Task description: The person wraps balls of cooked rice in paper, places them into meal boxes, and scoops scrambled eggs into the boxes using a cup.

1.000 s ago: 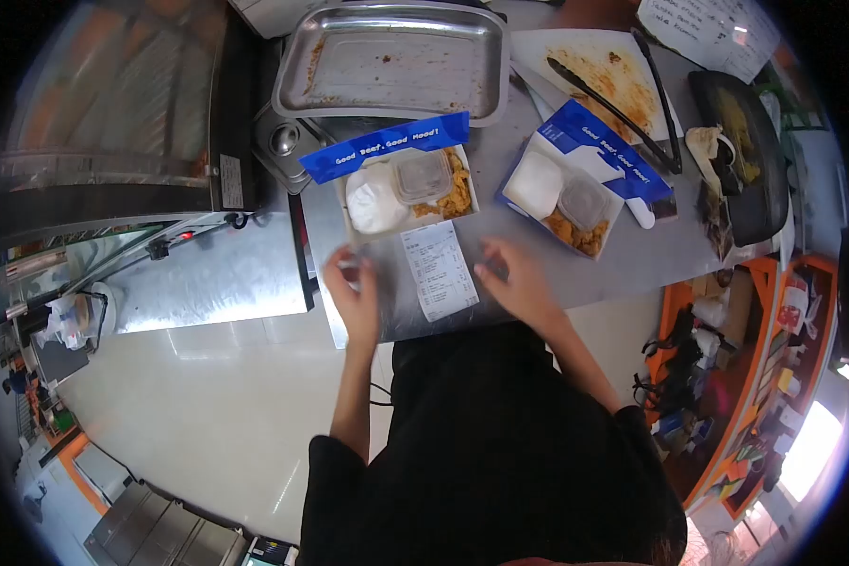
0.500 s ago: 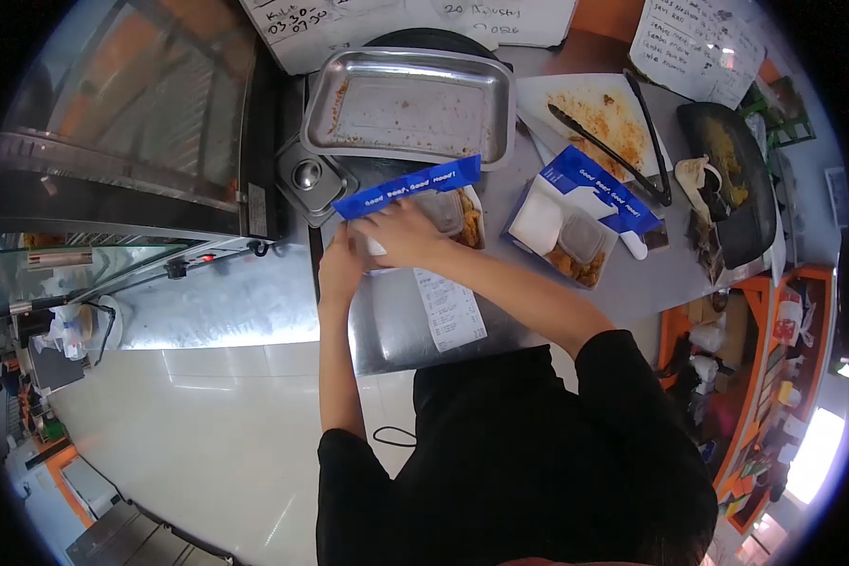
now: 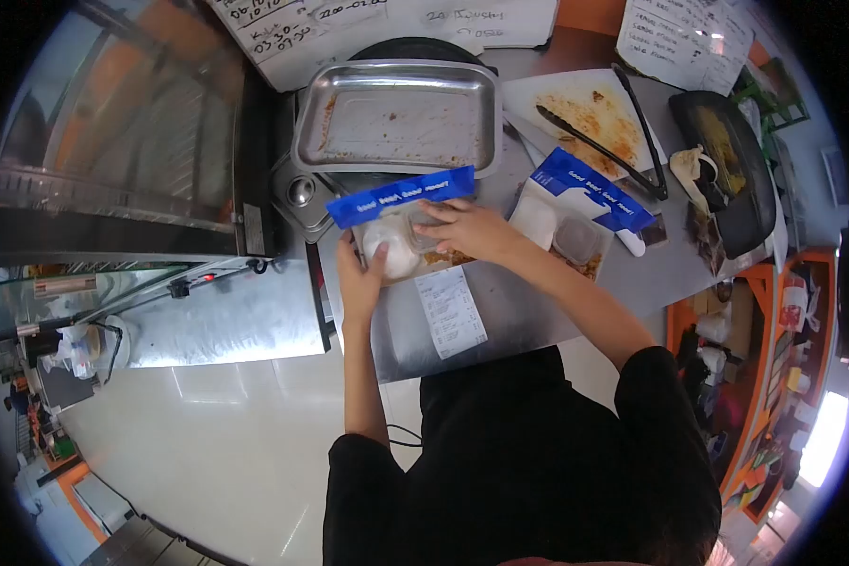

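Note:
In the head view, a cardboard food box (image 3: 401, 196) with a raised blue lid flap lies on the steel counter. Inside are a white wrapped round portion (image 3: 394, 250), probably rice, a clear lidded sauce cup (image 3: 426, 243) and brown fried pieces (image 3: 451, 258). My left hand (image 3: 360, 281) grips the box's left side, its thumb resting on the white portion. Over the cup, my right hand (image 3: 470, 231) has its fingers spread, reaching toward the lid; they partly hide the cup. A printed receipt (image 3: 453, 316) lies just below the box.
A second filled blue box (image 3: 594, 193) stands to the right. Behind are a stained steel tray (image 3: 401, 118) and a white cutting board (image 3: 590, 99) with black tongs (image 3: 599, 141). A black container (image 3: 726, 179) sits far right. At left is a glass-fronted cabinet (image 3: 123, 141).
My right hand has moved right, off the white portion and over the sauce cup, uncovering the portion. My left thumb now lies on the portion. The camera view has shifted slightly.

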{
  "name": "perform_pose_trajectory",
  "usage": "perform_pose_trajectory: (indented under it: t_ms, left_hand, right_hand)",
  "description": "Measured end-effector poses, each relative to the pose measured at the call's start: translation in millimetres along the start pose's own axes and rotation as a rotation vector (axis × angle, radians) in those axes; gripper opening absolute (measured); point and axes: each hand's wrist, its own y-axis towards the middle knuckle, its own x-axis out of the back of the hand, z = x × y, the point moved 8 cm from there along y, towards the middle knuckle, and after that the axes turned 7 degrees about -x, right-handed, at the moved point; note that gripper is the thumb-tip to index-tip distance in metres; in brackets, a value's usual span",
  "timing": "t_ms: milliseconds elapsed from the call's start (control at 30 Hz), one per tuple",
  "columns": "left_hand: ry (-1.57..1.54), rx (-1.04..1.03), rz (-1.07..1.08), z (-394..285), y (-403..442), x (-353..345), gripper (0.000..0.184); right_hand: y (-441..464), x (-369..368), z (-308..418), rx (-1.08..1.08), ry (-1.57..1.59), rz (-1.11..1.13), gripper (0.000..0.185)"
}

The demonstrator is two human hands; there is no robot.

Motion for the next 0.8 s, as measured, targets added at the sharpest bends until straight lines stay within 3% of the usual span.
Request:
perform_pose_trajectory:
  t_ms: [100,200,300,333,433,533,800]
  left_hand:
    - [-0.132,0.129,0.078,6,-1,-4,0.062]
    - [0.038,0.074,0.027,7,-2,0,0.064]
    - [0.451,-0.243,0.031,-37,-6,6,0.065]
    - [0.503,-0.257,0.166,-42,-5,3,0.067]
    - [0.65,-0.297,0.235,-58,-5,-2,0.074]
    - [0.682,-0.299,0.228,-45,-7,-11,0.086]
    - [0.734,-0.149,0.232,-28,-3,-14,0.093]
  right_hand:
    - [-7,-6,-4,-0.07,0.024,-0.06,0.041]
    - [-11,2,5,-0.13,-0.024,-0.074,0.037]
    - [-12,17,2,-0.065,0.107,-0.085,0.031]
    - [-12,26,1,-0.028,0.184,-0.093,0.029]
    - [-14,28,3,-0.088,-0.035,0.181,0.021]
    - [-13,0,37,0.051,-0.241,-0.076,0.013]
    - [-7,-6,49,0.102,-0.349,-0.102,0.01]
